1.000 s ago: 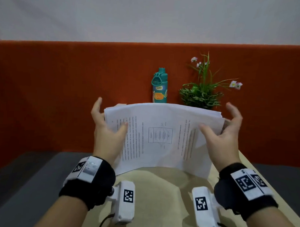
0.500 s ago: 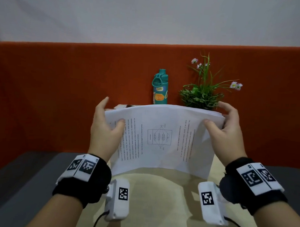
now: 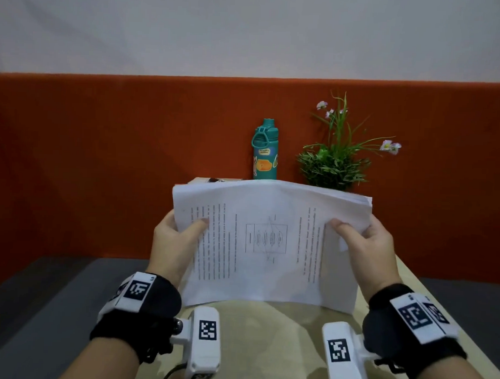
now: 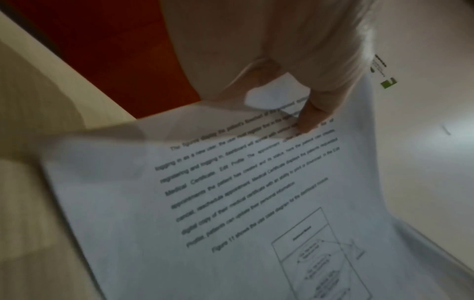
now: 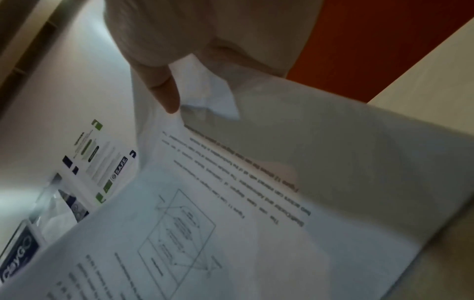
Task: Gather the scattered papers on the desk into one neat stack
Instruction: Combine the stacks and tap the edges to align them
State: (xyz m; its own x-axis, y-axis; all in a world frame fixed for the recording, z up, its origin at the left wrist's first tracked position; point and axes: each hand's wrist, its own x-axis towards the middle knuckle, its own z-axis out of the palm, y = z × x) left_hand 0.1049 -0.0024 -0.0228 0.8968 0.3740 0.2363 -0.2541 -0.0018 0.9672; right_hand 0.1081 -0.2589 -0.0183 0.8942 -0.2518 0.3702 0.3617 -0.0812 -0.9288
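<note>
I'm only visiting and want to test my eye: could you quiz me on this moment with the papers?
1. True or false: the stack of papers lies flat on the desk.
2. Which hand grips the stack? A) left hand only B) right hand only C) both
3. What stands right of the teal bottle?

Key:
1. False; it is held upright, lower edge at the desk.
2. C, thumbs in front.
3. A potted plant.
</note>
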